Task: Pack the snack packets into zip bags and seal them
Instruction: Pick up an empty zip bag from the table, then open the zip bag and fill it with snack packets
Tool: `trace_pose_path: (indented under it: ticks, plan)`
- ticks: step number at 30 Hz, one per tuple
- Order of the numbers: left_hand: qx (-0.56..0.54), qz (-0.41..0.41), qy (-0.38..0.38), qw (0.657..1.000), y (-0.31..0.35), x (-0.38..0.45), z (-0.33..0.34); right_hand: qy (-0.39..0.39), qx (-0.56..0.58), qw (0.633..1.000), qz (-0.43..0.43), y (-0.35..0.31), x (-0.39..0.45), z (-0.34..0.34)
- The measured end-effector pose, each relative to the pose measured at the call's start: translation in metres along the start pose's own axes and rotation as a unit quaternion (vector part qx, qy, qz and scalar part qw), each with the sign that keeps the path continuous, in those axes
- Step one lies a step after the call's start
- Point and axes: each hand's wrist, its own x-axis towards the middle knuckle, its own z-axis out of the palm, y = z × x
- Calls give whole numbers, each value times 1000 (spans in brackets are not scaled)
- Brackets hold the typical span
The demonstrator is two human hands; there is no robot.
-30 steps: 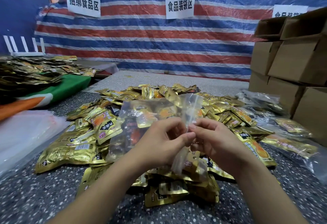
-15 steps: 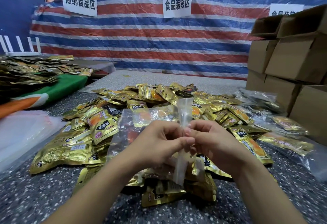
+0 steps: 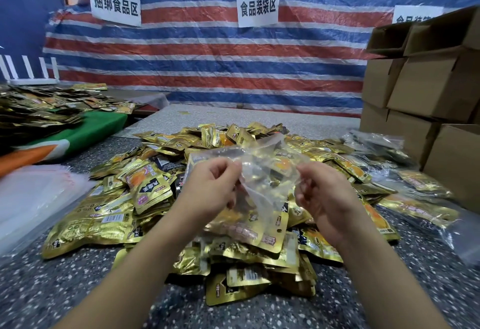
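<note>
**Both hands pinch the zip bag above the packets**

Fingers (image 3: 228, 170) of our left hand (image 3: 210, 191) curl round the left edge of a clear zip bag (image 3: 262, 173), thumb and forefinger pinching the film. Our right hand (image 3: 324, 196) pinches the bag's right edge in the same way, so the bag hangs stretched between the two hands, just above the heap. From the head view, we see the bag held over a pile of gold snack packets (image 3: 145, 188) spread across the speckled table (image 3: 52, 289); packets show through the film. To the left lies a stack of clear bags (image 3: 31, 199). On the right, filled bags (image 3: 415, 209) lie beside cardboard boxes (image 3: 428, 90). A striped tarp (image 3: 207, 69) with paper signs (image 3: 258, 6) hangs behind.
</note>
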Motion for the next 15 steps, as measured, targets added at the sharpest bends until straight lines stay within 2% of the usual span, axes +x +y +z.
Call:
trace_pose_path:
  ticks: [3, 7, 9, 12, 15]
  plan:
    - [49, 15, 2, 999, -1, 0, 1, 47, -63, 997, -26, 7, 1, 2]
    - [134, 134, -60, 980, -3, -10, 7, 52, -100, 993, -33, 15, 1, 9]
    - [185, 196, -108, 957, -1, -18, 11, 56, -92, 994, -27, 15, 0, 11]
    - [279, 286, -161, 902, 2, -29, 17, 72, -92, 993, -28, 19, 1, 13]
    - [372, 325, -156, 856, 5, -35, 21, 78, -76, 994, -13, 21, 3, 13]
